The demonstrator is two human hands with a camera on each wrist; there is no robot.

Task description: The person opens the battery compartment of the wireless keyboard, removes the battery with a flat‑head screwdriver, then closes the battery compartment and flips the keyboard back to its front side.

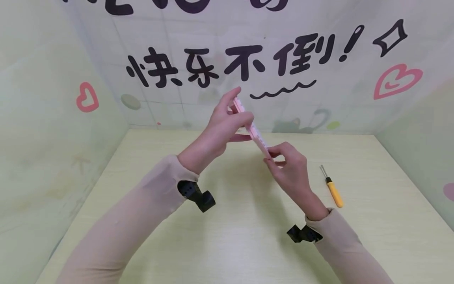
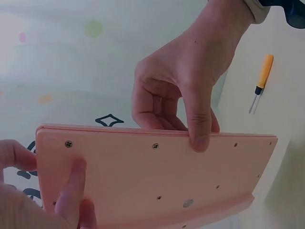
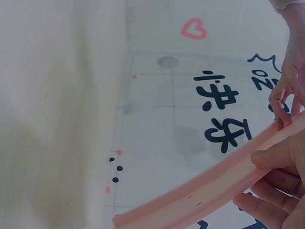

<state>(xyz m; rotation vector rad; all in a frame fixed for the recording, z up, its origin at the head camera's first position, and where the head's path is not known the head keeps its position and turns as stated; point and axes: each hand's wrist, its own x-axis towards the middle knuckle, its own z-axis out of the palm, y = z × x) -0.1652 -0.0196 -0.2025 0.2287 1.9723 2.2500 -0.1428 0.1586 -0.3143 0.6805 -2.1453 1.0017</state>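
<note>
A pink keyboard (image 1: 260, 142) is held up slanting above the table, nearly edge-on in the head view, with small keys along its upper right side. My left hand (image 1: 227, 120) grips its upper end, thumb on one side and fingers on the other. Lower down, my right hand (image 1: 291, 167) pinches the opposite end between thumb and fingers. The left wrist view has the keyboard's smooth underside (image 2: 124, 176), dotted with several small screws and a round mark. In that view the right thumb presses near its long edge. A raised strip (image 3: 190, 200) runs along the underside.
A tool with a yellow handle (image 1: 335, 195) and a two-pronged metal tip lies on the table (image 1: 241, 236), right of my right hand. Pale printed walls (image 1: 213, 106) close in the back and both sides. Small black cameras sit on both wrists.
</note>
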